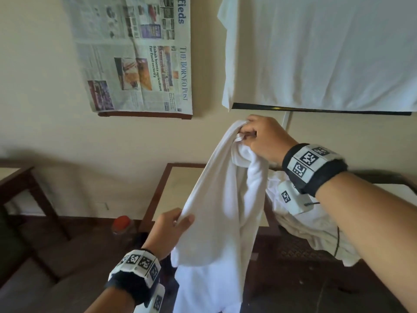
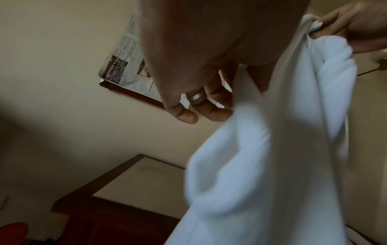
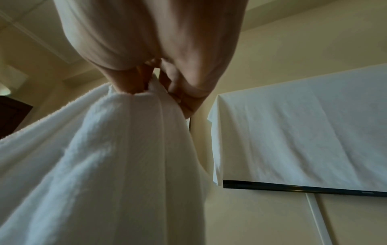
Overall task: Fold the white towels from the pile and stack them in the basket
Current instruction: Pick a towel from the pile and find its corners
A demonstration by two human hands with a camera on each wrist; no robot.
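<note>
**One towel lifted clear, being opened out for folding**

At the far left a dark sofa (image 1: 33,263) sits low against the wall, and a newspaper (image 1: 137,55) hangs over a wooden frame higher up; neither has a part in the work.

The left hand (image 1: 171,231) is held low, its thumb and fingers pinching the left edge of the white towel (image 1: 216,211). In the left wrist view the fingers (image 2: 188,114) are curled, a ring on one, with the cloth running past them; that picture is blurred, so how much cloth they hold is hard to tell. Gripping the side edge this way looks meant to draw the cloth sideways and find a straight hem.

The towel hangs in the air between the two hands, bunched at the top and falling in long loose folds past the bottom of the head view. It touches no surface here. It is not yet folded.

The right hand (image 1: 264,138) is raised high, fingers curled tight round a gathered top corner. The right wrist view shows the fingers (image 3: 134,82) pressed together on the bunched cloth. Holding it high probably lets the weight pull the towel straight.

Behind the right forearm, more white cloth, the pile (image 1: 316,231), lies on a dark surface (image 1: 300,249) near its right edge. Above hangs a white sheet (image 1: 327,53) over a dark screen. No basket shows in any view.
</note>
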